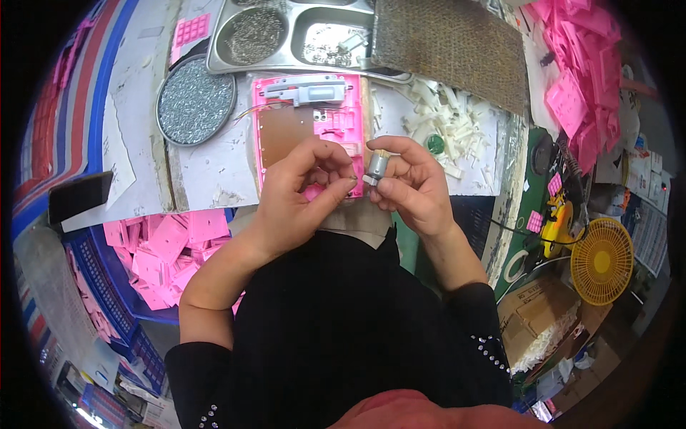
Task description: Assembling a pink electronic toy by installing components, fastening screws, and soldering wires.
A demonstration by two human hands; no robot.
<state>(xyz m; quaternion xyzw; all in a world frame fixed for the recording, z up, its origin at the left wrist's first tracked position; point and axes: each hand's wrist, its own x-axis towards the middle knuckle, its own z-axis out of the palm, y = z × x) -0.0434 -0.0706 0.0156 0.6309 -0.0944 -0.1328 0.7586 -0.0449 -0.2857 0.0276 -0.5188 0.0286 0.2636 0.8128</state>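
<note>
My right hand [421, 187] grips a small silver cylindrical motor [378, 164] between thumb and fingers. A white piece sits at the motor's lower end. Thumb and forefinger of my left hand [296, 187] are pinched together just left of the motor; a tiny dark speck shows at the tips, too small to name. Beneath both hands lies a pink plastic housing [347, 120], partly covered by them. In it are a brown flat panel [282, 132] and, across its far end, a grey plastic assembly [314, 92] with thin wires on its left.
A round dish of small metal screws [196, 100] stands left of the housing. Behind is a steel compartment tray [291, 43] with small parts; a brown textured board [450, 50] overlaps it. White plastic pieces [450, 121] lie at right. Pink parts [168, 247] fill a blue crate at lower left.
</note>
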